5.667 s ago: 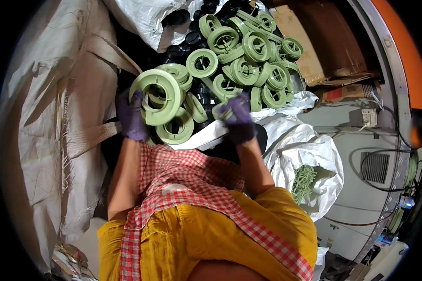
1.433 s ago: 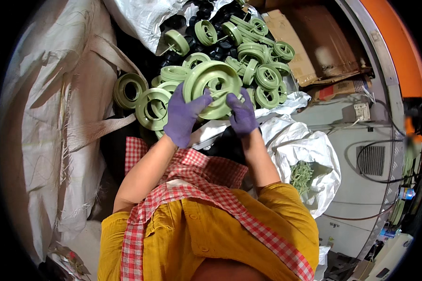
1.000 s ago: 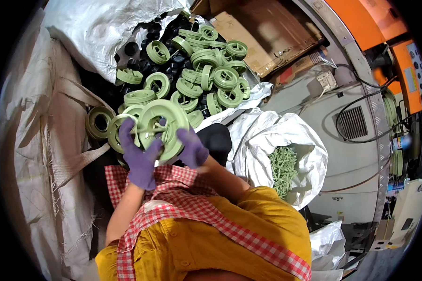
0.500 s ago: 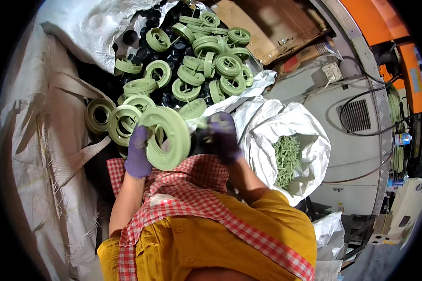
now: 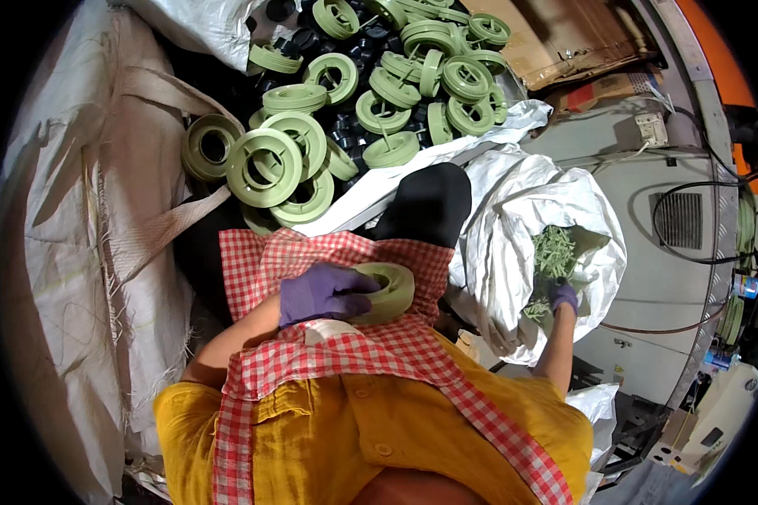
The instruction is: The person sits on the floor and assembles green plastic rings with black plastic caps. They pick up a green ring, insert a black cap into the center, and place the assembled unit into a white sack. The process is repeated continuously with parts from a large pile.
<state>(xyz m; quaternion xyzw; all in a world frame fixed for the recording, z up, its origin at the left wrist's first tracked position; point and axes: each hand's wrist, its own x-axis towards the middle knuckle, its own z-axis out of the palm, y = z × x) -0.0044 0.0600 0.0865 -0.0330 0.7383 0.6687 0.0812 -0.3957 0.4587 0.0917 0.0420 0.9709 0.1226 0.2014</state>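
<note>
To the far left of my red-and-white checked apron, a tall woven white sack is standing, its cloth strap hanging slackly. A loose green ring is leaning close by the strap, which may be keeping it from sliding off that way.

Just beyond the apron, a heap of pale green rings is lying over black pieces. The rings are tipping at many angles, probably because they are resting on one another and on that uneven layer, and thin spokes are showing across several openings.

On the apron itself, my left hand is curling over a broad green ring, its fingers closed on the left part of the rim. The ring is sitting tilted against the cloth, which seems to be taking much of its weight, so one hand is enough for steadying it.

Right of the apron, a crumpled white bag is gaping wide, with thin green sticks bunching inside. My right hand is resting in its mouth, just beside the sticks. Its fingers are partly hidden, so I cannot tell how far they are opening or whether they are gripping anything.
</note>
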